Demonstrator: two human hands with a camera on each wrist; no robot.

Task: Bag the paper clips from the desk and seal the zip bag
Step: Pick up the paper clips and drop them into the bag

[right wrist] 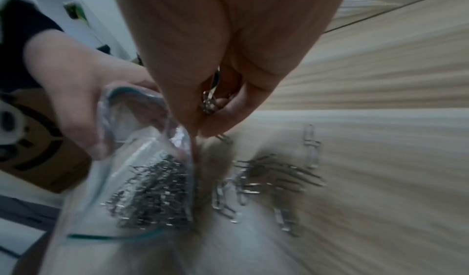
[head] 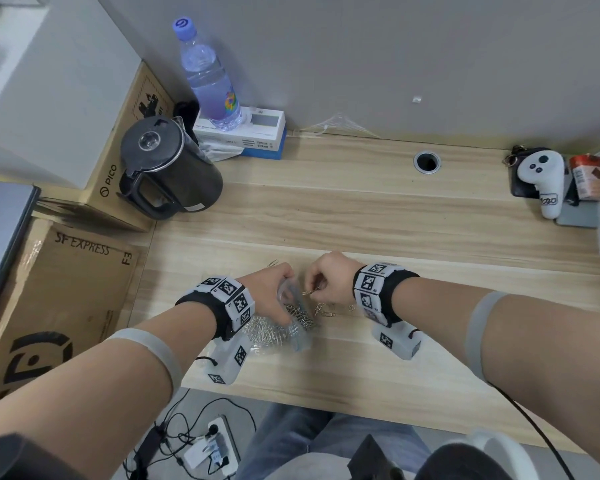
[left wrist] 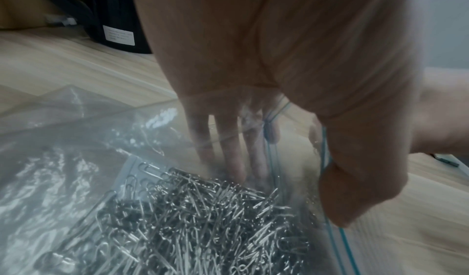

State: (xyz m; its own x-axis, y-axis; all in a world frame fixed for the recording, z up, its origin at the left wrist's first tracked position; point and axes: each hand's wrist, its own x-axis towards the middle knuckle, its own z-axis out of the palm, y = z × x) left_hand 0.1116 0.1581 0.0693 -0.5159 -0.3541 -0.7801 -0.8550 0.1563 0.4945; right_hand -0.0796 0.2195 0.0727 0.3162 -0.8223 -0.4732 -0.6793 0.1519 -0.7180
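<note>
A clear zip bag [head: 291, 323] with a blue-green seal lies near the desk's front edge, holding a heap of silver paper clips [left wrist: 193, 215]. My left hand [head: 274, 292] grips the bag's mouth [right wrist: 132, 106] and holds it apart, thumb outside, fingers [left wrist: 228, 149] seen through the plastic. My right hand [head: 326, 278] pinches a few paper clips [right wrist: 210, 98] in curled fingers just at the bag's mouth. Several loose paper clips [right wrist: 274, 181] lie on the desk [head: 361, 220] right of the bag. One more clip [head: 272, 264] lies beyond the left hand.
A black kettle [head: 167, 168], a water bottle [head: 208, 74] on a white box [head: 246, 133] and cardboard boxes [head: 56, 306] stand at the left. A white controller [head: 542, 178] and an orange carton [head: 589, 176] sit at the far right. A cable hole [head: 426, 161] is in the desk's back.
</note>
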